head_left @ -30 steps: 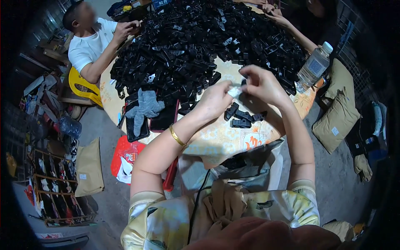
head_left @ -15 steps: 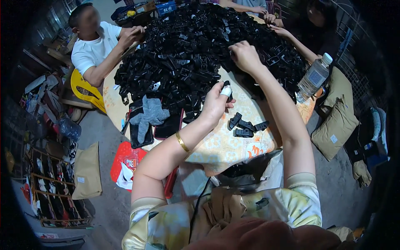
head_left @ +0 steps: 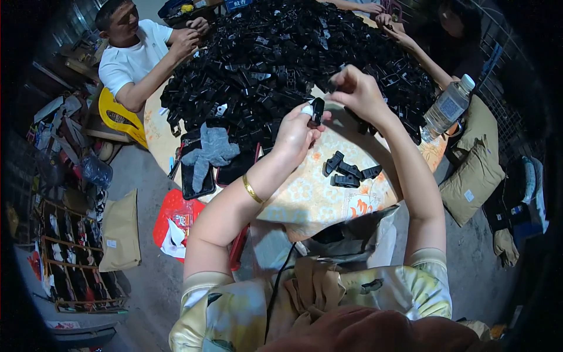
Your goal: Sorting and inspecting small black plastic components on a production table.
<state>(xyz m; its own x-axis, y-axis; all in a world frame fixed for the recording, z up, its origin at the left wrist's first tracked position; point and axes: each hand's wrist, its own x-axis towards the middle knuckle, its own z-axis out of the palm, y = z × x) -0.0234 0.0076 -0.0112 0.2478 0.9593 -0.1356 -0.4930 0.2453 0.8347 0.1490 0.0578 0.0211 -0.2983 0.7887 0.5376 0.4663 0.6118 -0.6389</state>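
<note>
My left hand, its thumb wrapped in white, grips a small black plastic part upright between thumb and fingers. Just to its right and a little farther off, my right hand is closed in a pinch, with a small dark piece at its fingertips, its exact shape too dark to make out. Beyond both hands rises a wide heap of black plastic parts. Several similar black parts lie grouped on the patterned tablecloth nearer me.
A grey cloth lies over dark phones at the table's left. Right of the heap leans a clear bottle. Co-workers sit around the far side, one in a white shirt. Beige sacks and a red plastic stool flank the table.
My right hand has drawn back from the heap toward my left hand, bringing a small dark piece. My left hand has turned slightly, showing more of its black part.
</note>
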